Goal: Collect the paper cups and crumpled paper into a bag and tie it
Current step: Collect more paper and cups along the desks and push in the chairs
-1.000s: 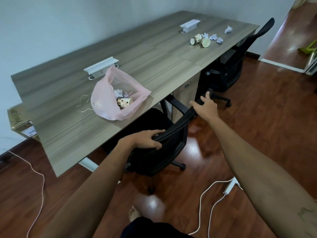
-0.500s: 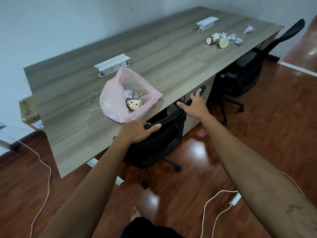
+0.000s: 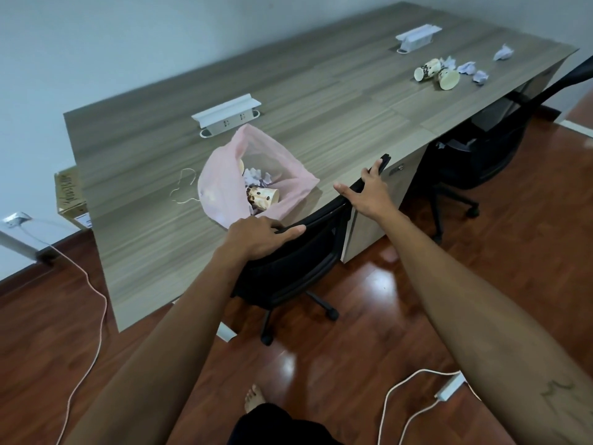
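Note:
An open pink bag (image 3: 221,187) lies on the wooden table (image 3: 321,101) near its front edge. Inside it are a spotted paper cup (image 3: 264,197) and crumpled paper (image 3: 253,175). Two more paper cups (image 3: 425,73) lie on their sides at the far right of the table, among several crumpled paper balls (image 3: 467,67). A thin string (image 3: 183,191) lies left of the bag. My left hand (image 3: 256,236) rests flat on the top of a black chair back (image 3: 298,261). My right hand (image 3: 369,191), fingers spread, presses the same top edge further right.
A second black chair (image 3: 481,149) stands under the table's right end. Two white socket boxes (image 3: 226,117) sit on the table. A power strip (image 3: 449,387) and white cables lie on the wooden floor. A cardboard box (image 3: 69,194) stands at the table's left end.
The chair has slid in toward the table until its back is at the table edge. Both hands moved forward with it, and their fingers flattened out.

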`<state>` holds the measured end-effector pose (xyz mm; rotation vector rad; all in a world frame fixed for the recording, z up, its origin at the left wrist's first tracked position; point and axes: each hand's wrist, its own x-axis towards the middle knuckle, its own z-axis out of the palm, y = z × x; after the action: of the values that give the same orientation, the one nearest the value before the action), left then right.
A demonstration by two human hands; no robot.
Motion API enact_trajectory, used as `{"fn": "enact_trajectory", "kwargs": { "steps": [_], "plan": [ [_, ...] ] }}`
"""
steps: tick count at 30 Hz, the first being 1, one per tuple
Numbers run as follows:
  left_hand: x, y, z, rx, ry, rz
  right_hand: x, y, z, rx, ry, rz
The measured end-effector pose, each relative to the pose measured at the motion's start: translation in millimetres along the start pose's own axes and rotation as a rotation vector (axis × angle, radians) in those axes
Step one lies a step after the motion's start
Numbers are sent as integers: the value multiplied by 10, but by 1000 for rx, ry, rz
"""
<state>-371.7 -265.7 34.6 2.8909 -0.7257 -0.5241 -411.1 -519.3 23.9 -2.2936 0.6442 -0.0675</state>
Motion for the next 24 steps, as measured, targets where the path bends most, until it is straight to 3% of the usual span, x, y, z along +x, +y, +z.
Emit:
{"fn": "enact_trajectory", "kwargs": {
  "steps": [8,14,19,22,24],
  "plan": [
    [-57,60,-65,-18,-14,-2,0,2,-36,-11,-15,6],
    [154,-97,-189,-58,-88,-44,145,-294,6,-327,-88,169],
    [787,-339,-511,-43,225,-48,512,-718,233,-365,-88,39],
    [1139,-396,-742,-100,502,-31,766,-948,443,-196,-249,144],
    [1375,-442,-858,-91,605,-74,951,-992,599,-91,-308,249]
  ]
}}
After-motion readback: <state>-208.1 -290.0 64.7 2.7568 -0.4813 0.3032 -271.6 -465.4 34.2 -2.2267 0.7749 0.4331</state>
